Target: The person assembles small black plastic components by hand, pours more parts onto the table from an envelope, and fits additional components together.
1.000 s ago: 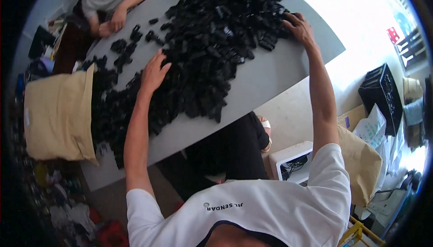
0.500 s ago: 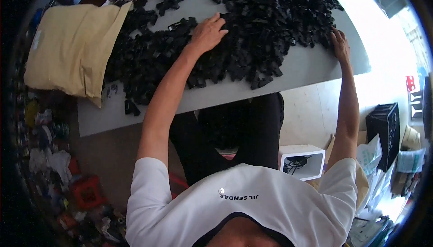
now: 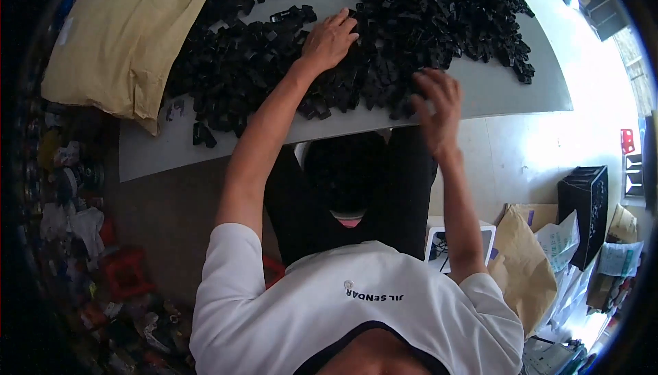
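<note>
Both hands (image 3: pixel 329 43) (image 3: pixel 441 111) reach forward (the right blurred).

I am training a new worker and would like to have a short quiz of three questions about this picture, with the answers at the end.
1. True or false: the left hand is above the black pieces.
2. Which hand is nearer to the table edge closest to the person?
A) the left hand
B) the right hand
3. Fill in: the large paper bag beside the black pieces is on the ____ side of the picture.

Key: 1. True. 2. B. 3. Left.
</note>
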Tool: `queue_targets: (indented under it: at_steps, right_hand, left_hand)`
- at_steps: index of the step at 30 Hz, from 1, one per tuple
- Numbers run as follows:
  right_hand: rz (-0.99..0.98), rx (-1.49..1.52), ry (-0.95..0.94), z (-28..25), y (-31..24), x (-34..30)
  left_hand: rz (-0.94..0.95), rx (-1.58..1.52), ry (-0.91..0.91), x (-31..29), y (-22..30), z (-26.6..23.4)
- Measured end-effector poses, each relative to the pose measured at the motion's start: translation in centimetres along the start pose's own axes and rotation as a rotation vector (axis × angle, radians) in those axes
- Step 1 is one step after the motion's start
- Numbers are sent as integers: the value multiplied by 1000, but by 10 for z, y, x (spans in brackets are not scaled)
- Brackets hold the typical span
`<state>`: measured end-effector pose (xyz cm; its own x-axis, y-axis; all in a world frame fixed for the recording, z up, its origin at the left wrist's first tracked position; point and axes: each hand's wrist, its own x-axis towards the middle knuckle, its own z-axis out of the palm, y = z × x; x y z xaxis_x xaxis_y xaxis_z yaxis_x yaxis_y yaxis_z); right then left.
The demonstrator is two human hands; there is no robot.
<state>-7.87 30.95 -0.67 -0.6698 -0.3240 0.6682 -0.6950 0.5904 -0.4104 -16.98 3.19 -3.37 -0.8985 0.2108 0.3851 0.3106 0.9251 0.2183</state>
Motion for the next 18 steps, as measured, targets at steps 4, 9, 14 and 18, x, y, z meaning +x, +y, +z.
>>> queue_targets:
  at_steps: [4,9,14,18]
  right_hand:
    - [-125,89,-66,25,-36,1]
    - [-232,64,-161,34,-35,6]
    - [-302,62,-252,40,-37,18]
    - [-315,41,-302,38,-38,22]
  left_hand:
    - [-45,40,-18,-5,2,-14]
    - [-52,-143,139,-49,23,-76]
    - [-139,-115,-54,-140,61,-126]
    - [-144,-173,-36,-164,61,-110]
